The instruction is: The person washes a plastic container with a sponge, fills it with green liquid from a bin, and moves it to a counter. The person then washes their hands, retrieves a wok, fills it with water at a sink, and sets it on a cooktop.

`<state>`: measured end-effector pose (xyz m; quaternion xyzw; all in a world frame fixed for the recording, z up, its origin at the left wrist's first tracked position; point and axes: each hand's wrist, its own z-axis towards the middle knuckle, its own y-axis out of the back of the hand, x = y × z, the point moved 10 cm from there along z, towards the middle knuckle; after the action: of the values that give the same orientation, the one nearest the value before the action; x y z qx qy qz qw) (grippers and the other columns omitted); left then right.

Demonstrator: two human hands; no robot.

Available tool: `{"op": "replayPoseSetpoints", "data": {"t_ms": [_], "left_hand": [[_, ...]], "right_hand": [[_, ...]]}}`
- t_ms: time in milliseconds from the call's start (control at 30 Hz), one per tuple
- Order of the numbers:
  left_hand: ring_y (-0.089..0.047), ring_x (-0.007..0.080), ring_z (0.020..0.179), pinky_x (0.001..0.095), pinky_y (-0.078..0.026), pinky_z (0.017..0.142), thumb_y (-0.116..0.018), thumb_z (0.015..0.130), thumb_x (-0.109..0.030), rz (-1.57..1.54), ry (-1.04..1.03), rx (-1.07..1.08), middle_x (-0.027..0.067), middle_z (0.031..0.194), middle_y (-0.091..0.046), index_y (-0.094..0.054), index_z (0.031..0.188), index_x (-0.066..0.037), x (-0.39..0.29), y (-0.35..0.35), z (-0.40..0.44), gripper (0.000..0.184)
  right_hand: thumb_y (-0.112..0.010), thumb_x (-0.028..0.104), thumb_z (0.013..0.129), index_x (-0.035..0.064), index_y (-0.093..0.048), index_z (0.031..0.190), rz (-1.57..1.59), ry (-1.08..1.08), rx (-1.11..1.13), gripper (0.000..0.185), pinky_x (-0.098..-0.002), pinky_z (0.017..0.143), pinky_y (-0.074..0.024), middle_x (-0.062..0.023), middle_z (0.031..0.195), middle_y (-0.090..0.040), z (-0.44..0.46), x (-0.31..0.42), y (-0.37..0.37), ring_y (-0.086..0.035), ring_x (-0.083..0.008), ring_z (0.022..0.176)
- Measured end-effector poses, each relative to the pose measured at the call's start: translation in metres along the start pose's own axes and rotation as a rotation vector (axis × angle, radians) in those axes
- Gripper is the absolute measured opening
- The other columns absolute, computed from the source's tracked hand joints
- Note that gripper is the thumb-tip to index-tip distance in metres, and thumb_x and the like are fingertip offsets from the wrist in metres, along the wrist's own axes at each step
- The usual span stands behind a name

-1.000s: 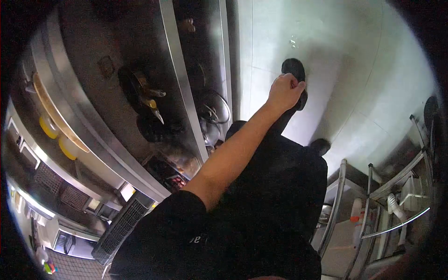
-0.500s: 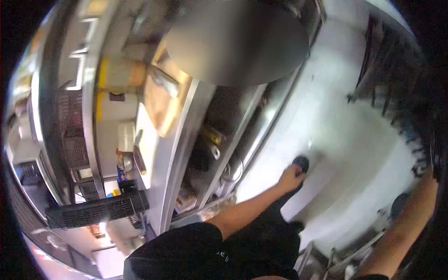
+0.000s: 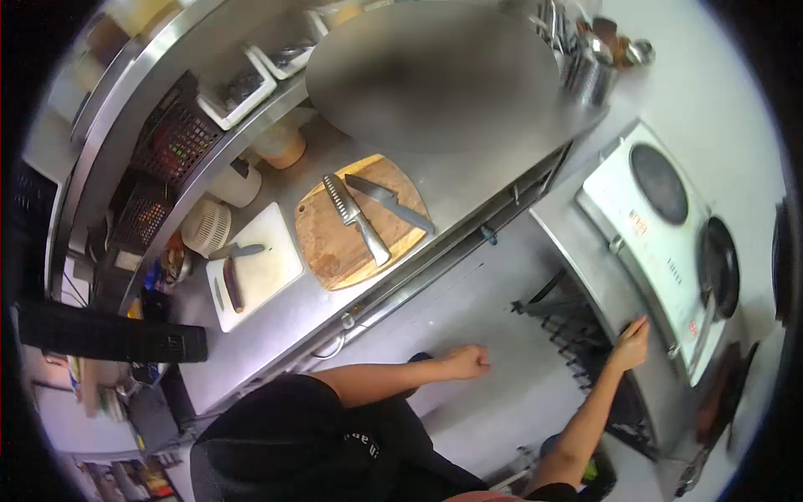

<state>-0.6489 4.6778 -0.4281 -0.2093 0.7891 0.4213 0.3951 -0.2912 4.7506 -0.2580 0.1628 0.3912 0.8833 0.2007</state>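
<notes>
My left hand [image 3: 467, 362] hangs over the floor with its fingers curled in, and nothing shows in it. Beside the stove counter's edge is my right hand [image 3: 632, 345], its fingers closed; whether it holds anything is hidden. The white two-burner stove [image 3: 648, 251] lies just beyond that hand, with a black pan [image 3: 719, 266] on its nearer burner. On the steel counter to the left, a round-edged wooden board [image 3: 322, 243] bears two knives. A white board [image 3: 269, 251] next to it bears a small knife [image 3: 238, 251] and a dark long item [image 3: 232, 283].
Utensils stand in a metal container [image 3: 590, 82] at the counter's far end. Shelves with white bins [image 3: 237, 99] and dark baskets [image 3: 180, 134] rise behind the counter. A dark rack [image 3: 560, 335] sits low under the stove counter. A grey blur covers the upper middle.
The view has swung up from the floor to the counters and stove. My right hand has come into view beside the stove counter. My left hand now appears lower and farther left.
</notes>
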Motion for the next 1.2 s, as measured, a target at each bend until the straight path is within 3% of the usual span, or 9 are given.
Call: {"op": "replayPoseSetpoints", "data": {"t_ms": [267, 500, 700, 833, 900, 967, 1033, 1067, 1200], "left_hand": [[-0.059, 0.0338, 0.071, 0.0424, -0.046, 0.065, -0.063, 0.076, -0.037, 0.071, 0.108, -0.117, 0.0138, 0.068, -0.058, -0.051, 0.068, -0.006, -0.015, 0.081, -0.022, 0.035], [-0.059, 0.0356, 0.068, 0.0442, -0.046, 0.062, -0.066, 0.074, -0.03, 0.082, 0.149, -0.366, 0.015, 0.067, -0.06, -0.05, 0.065, -0.006, -0.051, 0.099, -0.086, 0.03], [-0.059, 0.0349, 0.076, 0.0481, -0.044, 0.068, -0.063, 0.076, -0.021, 0.055, 0.173, -0.49, 0.0139, 0.074, -0.06, -0.05, 0.069, -0.006, -0.064, 0.081, -0.135, 0.02], [-0.06, 0.033, 0.083, 0.0531, -0.041, 0.074, -0.06, 0.077, -0.024, 0.154, 0.365, -0.467, 0.0121, 0.081, -0.063, -0.055, 0.074, -0.008, -0.024, 0.08, -0.182, 0.017], [-0.061, 0.032, 0.093, 0.0547, -0.04, 0.081, -0.062, 0.076, -0.025, 0.243, 0.544, -0.342, 0.0111, 0.09, -0.065, -0.06, 0.085, -0.01, 0.01, 0.063, -0.216, 0.017], [-0.06, 0.0323, 0.097, 0.0594, -0.038, 0.083, -0.065, 0.074, -0.025, 0.342, 0.706, -0.147, 0.0116, 0.1, -0.065, -0.064, 0.097, -0.011, 0.077, 0.02, -0.263, 0.027], [-0.058, 0.0362, 0.097, 0.0558, -0.043, 0.081, -0.068, 0.071, -0.032, 0.341, 0.695, 0.347, 0.0143, 0.1, -0.065, -0.066, 0.099, -0.007, 0.117, -0.05, -0.319, 0.037], [-0.059, 0.0356, 0.094, 0.0481, -0.046, 0.079, -0.071, 0.068, -0.032, 0.252, 0.419, 0.555, 0.0146, 0.099, -0.065, -0.067, 0.098, -0.007, 0.187, -0.136, -0.331, 0.039], [-0.059, 0.0363, 0.093, 0.048, -0.046, 0.078, -0.07, 0.07, -0.032, 0.082, 0.817, 0.373, 0.0154, 0.098, -0.065, -0.067, 0.097, -0.007, 0.19, -0.13, -0.405, 0.037]], "right_hand": [[-0.046, 0.037, 0.093, 0.0114, -0.057, 0.08, 0.07, -0.014, 0.029, 0.031, -0.0441, 0.043, -0.0409, -0.0117, 0.065, -0.06, 0.002, -0.004, -0.006, -0.057, -0.0337, 0.052], [-0.049, 0.033, 0.092, 0.0121, -0.058, 0.102, 0.2, -0.051, 0.089, 0.025, -0.0431, 0.056, -0.0471, -0.0095, 0.094, -0.065, 0.006, -0.007, 0.005, -0.063, -0.0327, 0.073], [-0.048, 0.025, 0.093, 0.0057, -0.057, 0.102, 0.547, 0.376, 0.15, 0.023, -0.0443, 0.063, -0.0469, -0.0152, 0.098, -0.061, -0.019, 0.023, 0.027, -0.061, -0.0368, 0.077], [-0.047, 0.019, 0.093, 0.0017, -0.058, 0.095, 0.788, 0.71, 0.631, 0.02, -0.0444, 0.065, -0.047, -0.0196, 0.085, -0.062, -0.089, 0.046, 0.061, -0.06, -0.0394, 0.075], [-0.054, 0.018, 0.089, 0.0014, -0.06, 0.091, 0.529, 0.798, 0.907, 0.017, -0.0434, 0.065, -0.0478, -0.0212, 0.074, -0.06, -0.134, 0.018, 0.049, -0.061, -0.0385, 0.071], [-0.054, 0.014, 0.088, 0.0001, -0.061, 0.088, 0.577, 0.918, 1.279, 0.015, -0.0395, 0.063, -0.0487, -0.0201, 0.069, -0.061, -0.189, -0.031, 0.03, -0.063, -0.0354, 0.067], [-0.054, 0.014, 0.087, 0.0002, -0.061, 0.089, 0.474, 0.905, 1.576, 0.016, -0.0396, 0.063, -0.0488, -0.02, 0.07, -0.061, -0.232, -0.072, 0.016, -0.063, -0.0352, 0.068], [-0.054, 0.014, 0.087, 0.0003, -0.061, 0.089, 0.394, 0.862, 1.682, 0.016, -0.0396, 0.063, -0.0489, -0.02, 0.07, -0.062, -0.247, -0.089, 0.012, -0.063, -0.0351, 0.068], [-0.054, 0.015, 0.086, 0.0006, -0.061, 0.09, 0.205, 0.63, 1.797, 0.017, -0.0396, 0.063, -0.0492, -0.0198, 0.072, -0.062, -0.273, -0.117, 0.002, -0.063, -0.0346, 0.068]]}}
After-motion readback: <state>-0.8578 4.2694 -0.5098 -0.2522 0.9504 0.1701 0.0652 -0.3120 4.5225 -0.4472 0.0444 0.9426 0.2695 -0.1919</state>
